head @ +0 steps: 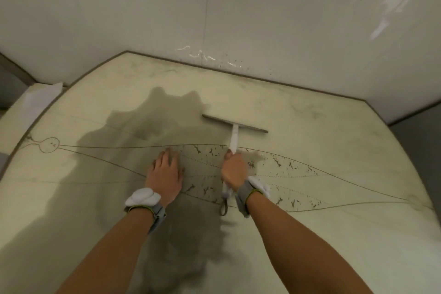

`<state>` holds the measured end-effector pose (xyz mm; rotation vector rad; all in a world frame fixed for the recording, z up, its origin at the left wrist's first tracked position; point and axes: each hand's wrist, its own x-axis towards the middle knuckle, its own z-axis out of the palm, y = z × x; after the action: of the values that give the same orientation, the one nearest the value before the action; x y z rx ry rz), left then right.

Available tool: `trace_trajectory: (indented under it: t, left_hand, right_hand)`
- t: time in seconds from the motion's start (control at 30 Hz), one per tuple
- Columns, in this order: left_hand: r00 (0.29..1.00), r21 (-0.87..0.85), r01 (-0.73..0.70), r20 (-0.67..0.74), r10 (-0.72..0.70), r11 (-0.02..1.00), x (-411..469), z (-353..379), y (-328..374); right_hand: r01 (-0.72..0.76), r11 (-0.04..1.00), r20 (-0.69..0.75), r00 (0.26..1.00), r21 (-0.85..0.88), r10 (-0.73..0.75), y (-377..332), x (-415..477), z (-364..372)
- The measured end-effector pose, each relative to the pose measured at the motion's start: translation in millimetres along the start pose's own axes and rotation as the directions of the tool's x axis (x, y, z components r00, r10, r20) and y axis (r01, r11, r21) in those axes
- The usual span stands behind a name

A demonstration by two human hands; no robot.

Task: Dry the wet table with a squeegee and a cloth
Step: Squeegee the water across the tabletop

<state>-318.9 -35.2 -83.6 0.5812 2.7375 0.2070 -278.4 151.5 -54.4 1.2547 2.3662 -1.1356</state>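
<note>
Reaching arms: two bare forearms from the bottom edge, one grey wrist band point(156, 213) with a white pad on each.
Left hand point(164, 172): centre of frame, flat on the table, fingers straight and spread, grasping nothing.
Right hand point(235, 170): just right of it, fingers clenched round the squeegee's white handle.
Squeegee point(234, 137): one, blade on the tabletop beyond the right hand, right of centre; one loop point(223, 209) at the handle's near end.
Table point(334, 150): one pale top, drawn lines, dark specks; two dark patches point(162, 122), wet or shadow unclear.
Wall point(238, 7): pale panels, glinting drops low at centre.
</note>
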Motion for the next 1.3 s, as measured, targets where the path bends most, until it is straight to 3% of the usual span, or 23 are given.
trace_trajectory:
  t: [0.1, 0.37, 0.57, 0.67, 0.73, 1.1, 1.3]
  left_hand:
    - [1.000, 0.001, -0.021, 0.009, 0.021, 1.000, -5, -6, -2]
    - [1.000, -0.023, -0.002, -0.012, 0.002, 1.000, -1, -11, -13]
    - [0.999, -0.011, 0.030, -0.018, -0.031, 0.999, 2, -12, -29]
    - [0.996, -0.027, 0.072, -0.048, -0.074, 0.997, 7, -9, -39]
    - [0.995, -0.041, 0.078, -0.056, -0.080, 0.996, 10, -8, -43]
    - [0.988, 0.043, 0.149, -0.041, -0.147, 0.988, -4, 16, -55]
    - [0.988, 0.027, 0.143, -0.056, -0.141, 0.989, -5, 13, -60]
  right_hand:
    - [0.035, 0.998, -0.006, 0.999, -0.060, -0.035, 12, -22, 12]
    - [0.119, 0.989, -0.120, 0.987, 0.091, -0.107, -5, -14, -4]
    - [0.077, 0.973, 0.027, 0.996, 0.216, -0.085, -79, 68, -29]
    - [0.012, 0.984, 0.076, 0.997, 0.180, -0.027, -93, 95, -15]
    - [0.010, 0.993, 0.034, 0.999, 0.121, -0.014, -87, 98, -3]
    - [0.123, 0.980, -0.080, 0.987, -0.160, -0.137, -13, 16, 39]
    - [0.131, 0.989, -0.048, 0.990, -0.069, -0.134, 6, -28, 45]
